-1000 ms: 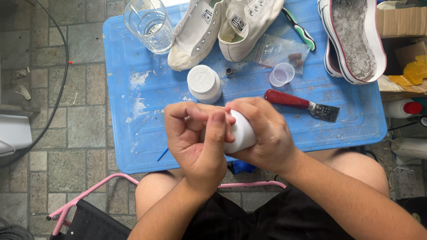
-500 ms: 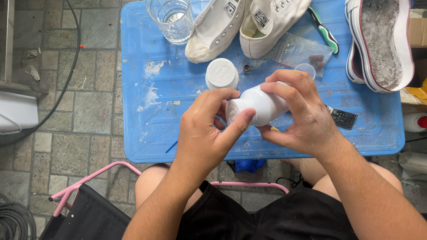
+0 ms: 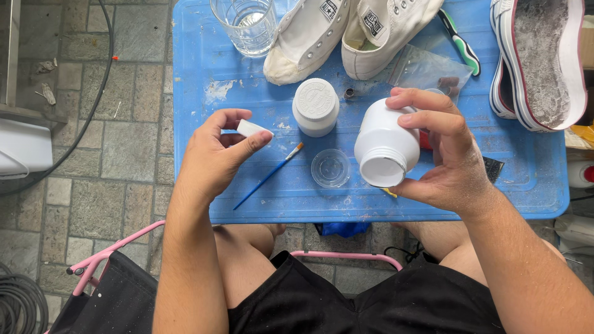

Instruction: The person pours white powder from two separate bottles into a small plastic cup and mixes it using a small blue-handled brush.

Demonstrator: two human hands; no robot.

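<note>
At the far left 1 dark cable curves over grey paving stones; beside it stands 1 blue plastic table, flat, scuffed and smeared with white; at its upper edge sits 1 clear drinking glass, round and holding water. The left hand is curled with thumb and fingertips pinched on 1 small white lid, smooth and seen edge-on, held just above the table; right of it lies 1 thin paintbrush with a blue handle, tilted, its bristles pointing up-right. Next come 1 white jar with its ribbed cap on, standing upright, and 1 clear round dish just below it; above them rest 2 white canvas shoes, toes toward the person, 1 toe stained. The right hand wraps fingers and thumb firmly around 1 open white bottle, smooth plastic, tipped so its threaded mouth faces the camera, held over the table's middle. Behind it lies 1 crumpled clear plastic bag, perhaps with small dark items inside; 1 green-handled tool lies near; at the right edge 1 shoe sole-up shows a gritty grey sole.
</note>
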